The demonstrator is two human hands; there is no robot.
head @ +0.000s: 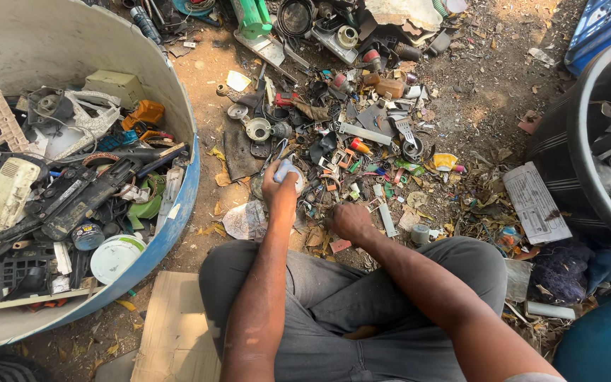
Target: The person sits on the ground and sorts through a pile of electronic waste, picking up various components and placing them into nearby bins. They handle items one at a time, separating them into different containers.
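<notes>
A person sits cross-legged on bare dirt, grey trousers (362,311) filling the bottom of the head view, both arms stretched toward a heap of scrap (351,134) spread across the ground in front.

The left hand (279,182) is raised over the near edge of the heap, its fingers closed around a small pale part (288,171), bluish-white and rounded, which shows between thumb and fingers. The right hand (349,219) is lower and closer to the knees, knuckles up, fingers curled down into the small bits on the ground; what they hold, if anything, cannot be told.

To the person's left lies a big blue drum (178,212) on its side, cut open, loaded with black plastic housings, a white lid (114,256) and a cream casing (5,194). A flat piece of cardboard (175,329) lies beside the left knee.

At the right stands a black tub (567,155) holding more pieces, with a printed grey sheet (535,201) lying on the dirt against it. A green plastic piece (252,18) stands at the far edge of the heap.
</notes>
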